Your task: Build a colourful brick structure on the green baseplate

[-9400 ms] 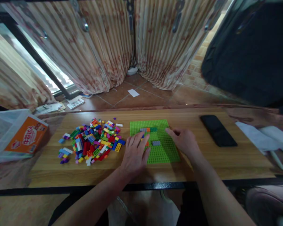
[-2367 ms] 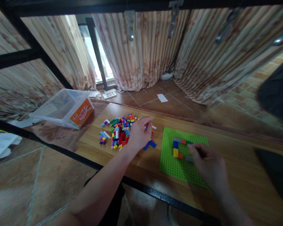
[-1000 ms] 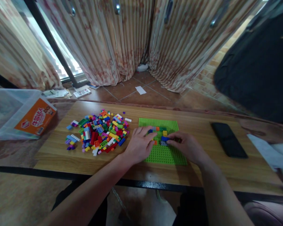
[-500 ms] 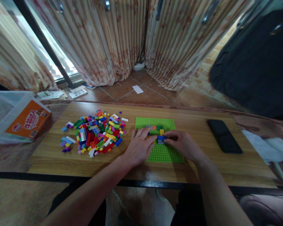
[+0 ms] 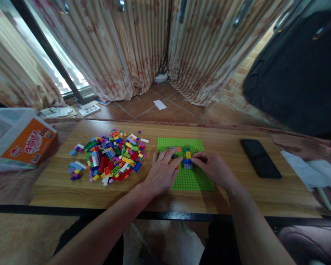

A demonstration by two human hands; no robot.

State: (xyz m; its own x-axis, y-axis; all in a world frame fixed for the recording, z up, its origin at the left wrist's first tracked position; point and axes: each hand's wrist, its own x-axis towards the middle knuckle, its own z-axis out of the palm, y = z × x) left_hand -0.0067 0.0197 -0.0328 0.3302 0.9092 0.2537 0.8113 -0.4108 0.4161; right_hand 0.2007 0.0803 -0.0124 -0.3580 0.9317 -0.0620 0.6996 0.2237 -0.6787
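Observation:
My left hand (image 5: 162, 171) rests over the left part of a green studded baseplate (image 5: 194, 181), its fingers stretched out and its thumb apart, near the toy bricks. The fingertips of my right hand (image 5: 212, 165) are pinched together at the right end of a blue brick (image 5: 187, 161); whether something small sits between them is hidden. A grey brick (image 5: 187, 166) lies just in front of the blue one, and a yellow brick (image 5: 188, 155) behind it. Along the back run an orange brick (image 5: 179, 149) and a green brick (image 5: 185, 149). My left hand covers part of the arrangement.
A large pile of mixed toy bricks (image 5: 113, 156) spreads over the left of the wooden table (image 5: 154, 200). A black phone (image 5: 260, 158) lies to the right, near white paper (image 5: 306, 167). At far left stands a clear plastic box (image 5: 13, 147) with an orange label.
My right fingertips have shifted slightly along the blue brick's right end, and more of the brick shows. My left hand stays in place. The whole view has moved a little.

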